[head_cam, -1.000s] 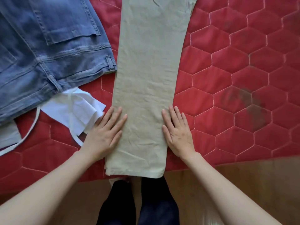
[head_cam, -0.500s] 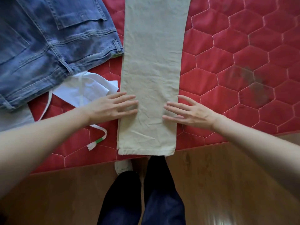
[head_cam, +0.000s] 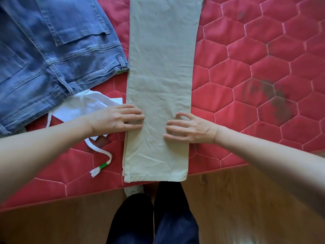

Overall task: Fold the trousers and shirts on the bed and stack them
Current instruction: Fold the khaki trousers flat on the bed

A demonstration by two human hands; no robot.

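Flatly, left hand (head_cam: 116,119) and right hand (head_cam: 192,128) press spread fingers onto the beige trousers (head_cam: 161,81).

jeans (head_cam: 52,50) left of trousers (head_cam: 161,76) | both on bed (head_cam: 263,67)

My two arms are bare all the way up, with no sleeves on them. My left hand (head_cam: 117,118) and my right hand (head_cam: 191,128) have nothing on them, no rings and no watch, and my nails are short and plain. I have on dark blue trousers (head_cam: 153,219), and a bit of a pale sock or slipper (head_cam: 133,190) peeks out by them.
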